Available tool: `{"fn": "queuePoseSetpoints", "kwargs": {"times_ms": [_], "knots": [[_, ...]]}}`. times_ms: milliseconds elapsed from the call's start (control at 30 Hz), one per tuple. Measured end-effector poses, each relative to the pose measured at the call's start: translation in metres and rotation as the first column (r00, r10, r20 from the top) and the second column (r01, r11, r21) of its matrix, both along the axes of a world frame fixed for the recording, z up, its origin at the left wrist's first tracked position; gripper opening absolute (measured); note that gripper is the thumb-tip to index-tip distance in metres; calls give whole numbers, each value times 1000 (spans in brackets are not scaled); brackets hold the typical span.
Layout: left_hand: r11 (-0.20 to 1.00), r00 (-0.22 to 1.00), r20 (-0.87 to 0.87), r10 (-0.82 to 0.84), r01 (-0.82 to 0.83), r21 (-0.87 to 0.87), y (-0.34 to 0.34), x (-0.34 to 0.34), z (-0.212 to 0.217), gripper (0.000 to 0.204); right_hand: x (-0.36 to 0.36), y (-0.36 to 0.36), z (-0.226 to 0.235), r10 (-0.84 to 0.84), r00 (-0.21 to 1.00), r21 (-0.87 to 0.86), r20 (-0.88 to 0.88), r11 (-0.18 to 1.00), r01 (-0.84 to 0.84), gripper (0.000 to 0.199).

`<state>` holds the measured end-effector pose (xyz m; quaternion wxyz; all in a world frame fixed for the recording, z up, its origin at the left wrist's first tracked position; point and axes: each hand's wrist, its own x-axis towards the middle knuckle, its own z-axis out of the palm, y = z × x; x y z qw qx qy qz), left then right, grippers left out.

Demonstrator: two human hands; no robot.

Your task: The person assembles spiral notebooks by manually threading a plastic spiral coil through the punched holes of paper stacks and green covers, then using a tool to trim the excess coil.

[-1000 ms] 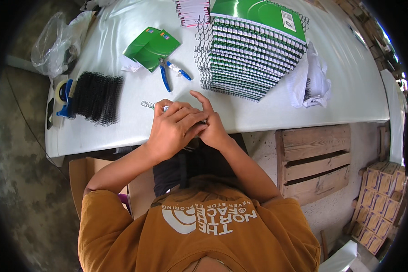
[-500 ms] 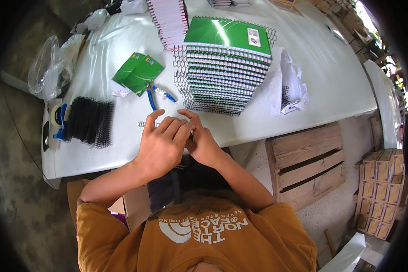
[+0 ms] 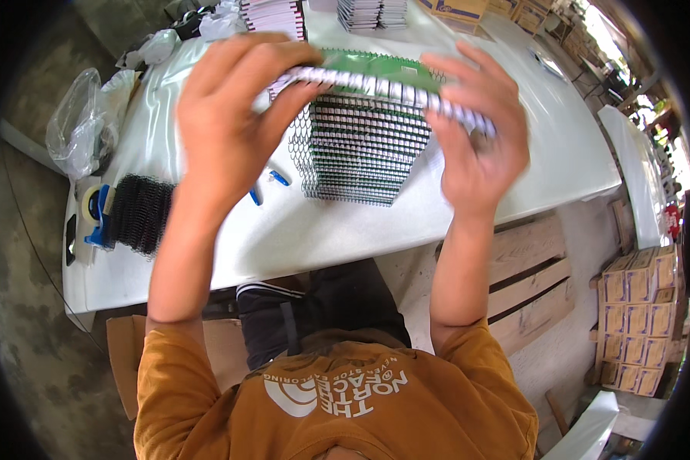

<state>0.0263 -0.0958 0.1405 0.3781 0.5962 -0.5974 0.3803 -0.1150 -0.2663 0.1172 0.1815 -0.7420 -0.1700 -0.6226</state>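
Both my hands are raised close to the camera, holding a spiral-bound notebook (image 3: 391, 90) edge-on by its wire spine. My left hand (image 3: 230, 115) grips the left end of the spine, my right hand (image 3: 479, 134) grips the right end. Below and behind it, a tall stack of green-covered spiral notebooks (image 3: 360, 153) stands on the white table (image 3: 299, 230). Blue-handled pliers (image 3: 272, 184) lie on the table beside the stack, partly hidden by my left wrist.
A bundle of black binding wires (image 3: 139, 211) and a tape dispenser (image 3: 93, 211) sit at the table's left end, with clear plastic bags (image 3: 80, 126) beyond. More notebook stacks (image 3: 272, 14) stand at the far edge. A wooden pallet (image 3: 529, 276) and stacked cartons (image 3: 636, 314) are at right.
My hands were low at the table's near edge, working together on something small. Now both have risen toward the camera, holding a spiral notebook stretched between them.
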Motion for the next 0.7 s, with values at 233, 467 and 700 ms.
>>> {"fn": "queuePoseSetpoints", "kwargs": {"times_ms": [233,467,700], "knots": [[977,900,-435,10,-101,-186,-47,14,-77,30,22,-30,-74,120,955,512,-273,858,39,43],[923,561,-817,-134,-230,-309,-74,-9,-81,23,35,12,-71,-267,934,589,-238,725,357,49],[912,747,-545,381,-401,87,-7,89,-92,27,9,15,-82,-252,965,518,-77,817,254,60]]}}
